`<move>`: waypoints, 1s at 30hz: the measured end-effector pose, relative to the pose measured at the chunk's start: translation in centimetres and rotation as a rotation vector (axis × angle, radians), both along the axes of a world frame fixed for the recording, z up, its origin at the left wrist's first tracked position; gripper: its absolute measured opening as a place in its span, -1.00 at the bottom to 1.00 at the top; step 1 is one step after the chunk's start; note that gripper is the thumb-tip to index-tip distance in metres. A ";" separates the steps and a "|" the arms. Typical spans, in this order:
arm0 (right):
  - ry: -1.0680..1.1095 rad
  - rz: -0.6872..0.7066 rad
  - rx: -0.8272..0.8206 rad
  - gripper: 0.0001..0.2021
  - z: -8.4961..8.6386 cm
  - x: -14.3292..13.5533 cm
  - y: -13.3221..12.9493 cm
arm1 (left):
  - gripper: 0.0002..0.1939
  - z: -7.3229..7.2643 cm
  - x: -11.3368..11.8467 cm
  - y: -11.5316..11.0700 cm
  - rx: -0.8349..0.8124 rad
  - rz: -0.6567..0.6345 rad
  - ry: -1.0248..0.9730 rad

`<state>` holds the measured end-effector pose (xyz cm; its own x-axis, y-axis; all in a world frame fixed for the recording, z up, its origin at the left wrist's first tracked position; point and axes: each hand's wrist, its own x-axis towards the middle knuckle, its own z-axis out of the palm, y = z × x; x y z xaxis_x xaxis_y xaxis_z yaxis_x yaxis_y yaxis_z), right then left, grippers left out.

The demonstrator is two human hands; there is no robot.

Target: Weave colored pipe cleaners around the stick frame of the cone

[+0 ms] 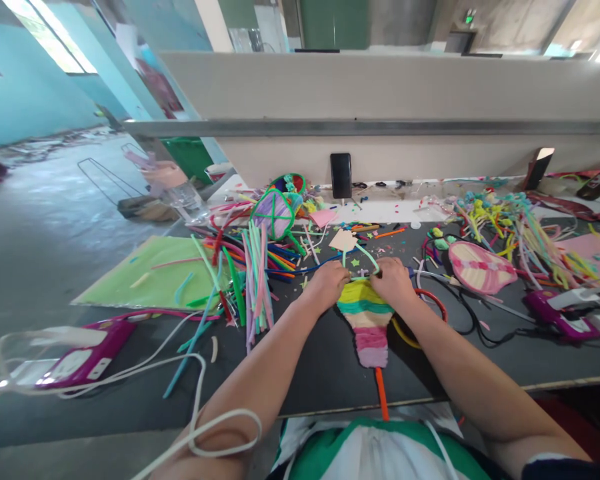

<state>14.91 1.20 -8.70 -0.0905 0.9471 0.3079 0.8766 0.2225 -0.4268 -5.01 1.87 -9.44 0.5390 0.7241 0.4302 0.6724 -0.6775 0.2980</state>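
1. Striped piece [366, 321], one, fuzzy, banded yellow, teal, cream, pink and lilac; lies on the grey worktop [325, 387] at the near middle, between the forearms, wide end far, narrow end near
2. Orange stem [381, 393], one, running from the narrow end to the worktop's near edge
3. Pale green stems [367, 255], two visible lengths, rising beyond the wide end, near a cream card [343, 240]
4. Left hand [326, 287], fingers bent and nearly closed, pinching the left pale green length at the wide end's left corner
5. Right hand [394, 283], fingers likewise bent and drawn together, on the right pale green length at the right corner; the exact fingertip contact is too small to tell
6. Purple oval piece [273, 215] with green rim and crossed green stems, left of middle, far
7. Bundle of lilac and mint stems [257, 283], left of the left hand
8. Green sheet [140, 273], left, loose stems across its right part
9. Magenta power strips, two: one at near left [87, 353], a white cable [197, 380] beside it; one at right [563, 313]
10. Pink and cream oval piece [483, 267], right, in front of a mixed heap of stems [510, 220]
11. Black phone [341, 175], upright against the far partition [280, 157]
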 end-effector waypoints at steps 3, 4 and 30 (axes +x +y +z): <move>0.128 0.069 0.040 -0.89 0.0 0.4 0.4 | -0.79 0.1 -0.2 0.0 -0.085 0.034 -0.226; 0.172 0.087 0.053 -0.91 0.0 0.6 0.6 | -0.73 0.2 -0.2 0.0 -0.103 0.067 -0.331; 0.333 0.290 0.236 -0.87 2.9 0.8 -1.5 | -0.77 3.3 1.9 -2.3 -1.369 0.241 -1.321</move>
<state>15.73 -0.34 -5.76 -0.2007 0.7986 0.5674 0.5890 0.5612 -0.5815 -3.15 -0.42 -6.16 0.2463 0.8721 -0.4228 -0.3647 0.4876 0.7933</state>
